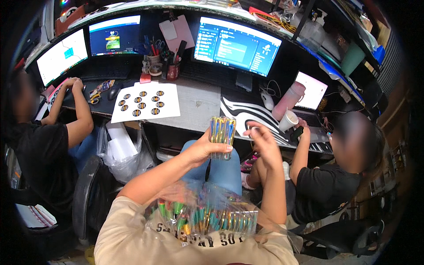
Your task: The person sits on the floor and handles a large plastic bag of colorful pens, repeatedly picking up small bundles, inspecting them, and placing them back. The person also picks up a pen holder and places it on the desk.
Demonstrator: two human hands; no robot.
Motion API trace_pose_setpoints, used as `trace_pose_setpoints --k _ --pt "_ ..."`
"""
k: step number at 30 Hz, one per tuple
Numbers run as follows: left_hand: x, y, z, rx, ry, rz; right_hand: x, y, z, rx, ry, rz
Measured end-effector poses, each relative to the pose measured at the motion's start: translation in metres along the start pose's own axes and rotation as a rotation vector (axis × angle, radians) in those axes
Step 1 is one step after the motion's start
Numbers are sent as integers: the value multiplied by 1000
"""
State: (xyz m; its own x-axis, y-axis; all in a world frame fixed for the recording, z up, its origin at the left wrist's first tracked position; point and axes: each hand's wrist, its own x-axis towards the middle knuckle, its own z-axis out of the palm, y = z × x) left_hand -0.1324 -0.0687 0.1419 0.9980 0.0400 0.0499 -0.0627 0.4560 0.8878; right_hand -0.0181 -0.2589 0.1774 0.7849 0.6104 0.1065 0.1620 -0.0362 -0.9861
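Crowded desk (198,106) ahead; left hand (201,150) grip closed on pen bundle (222,132); right hand (264,143) open.

Upright bundle of colourful pens (222,132)

a white sheet of round stickers (145,102) lies on the desk up and left of the hands; a pink bottle (288,100) and white cup (288,120) stand just right.
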Motion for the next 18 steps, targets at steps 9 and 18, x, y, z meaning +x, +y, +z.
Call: trace_pose_setpoints --k 9,18 --pt "17 -7 -18 -3 -38 36 16 47 30 549 -234 313" --pt "16 -12 -25 -16 -34 51 20 55 36 665 -168 375"
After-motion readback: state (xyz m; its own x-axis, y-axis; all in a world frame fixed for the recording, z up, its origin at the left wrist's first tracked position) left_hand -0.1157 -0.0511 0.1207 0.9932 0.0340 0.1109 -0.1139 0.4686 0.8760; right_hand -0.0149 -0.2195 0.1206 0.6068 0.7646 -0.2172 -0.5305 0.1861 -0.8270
